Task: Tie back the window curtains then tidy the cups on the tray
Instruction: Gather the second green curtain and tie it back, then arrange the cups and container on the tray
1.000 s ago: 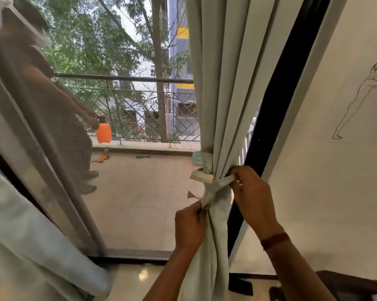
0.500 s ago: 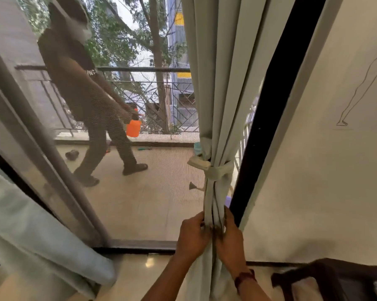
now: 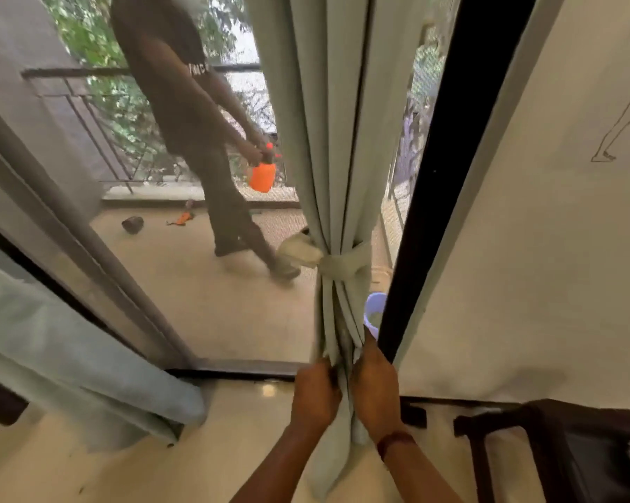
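Observation:
A pale green curtain (image 3: 337, 139) hangs gathered beside the dark window frame (image 3: 447, 168). A matching fabric tie-back (image 3: 342, 265) is knotted around its middle, one loose end sticking out to the left. Below the knot, my left hand (image 3: 315, 397) and my right hand (image 3: 375, 390) both pinch the bunched lower folds, one on each side. A red band circles my right wrist. No cups and no tray are in view.
A second pale curtain (image 3: 70, 357) slants across the lower left. Behind the glass, a person (image 3: 193, 121) carries an orange sprayer (image 3: 262, 176) on the balcony. A lilac bucket (image 3: 375, 314) sits behind the curtain. A dark wooden chair (image 3: 560, 441) stands at lower right.
Both hands left the tie-back knot and slid down to grip the folds below it. The person outside walked right across the balcony. My view tilted down.

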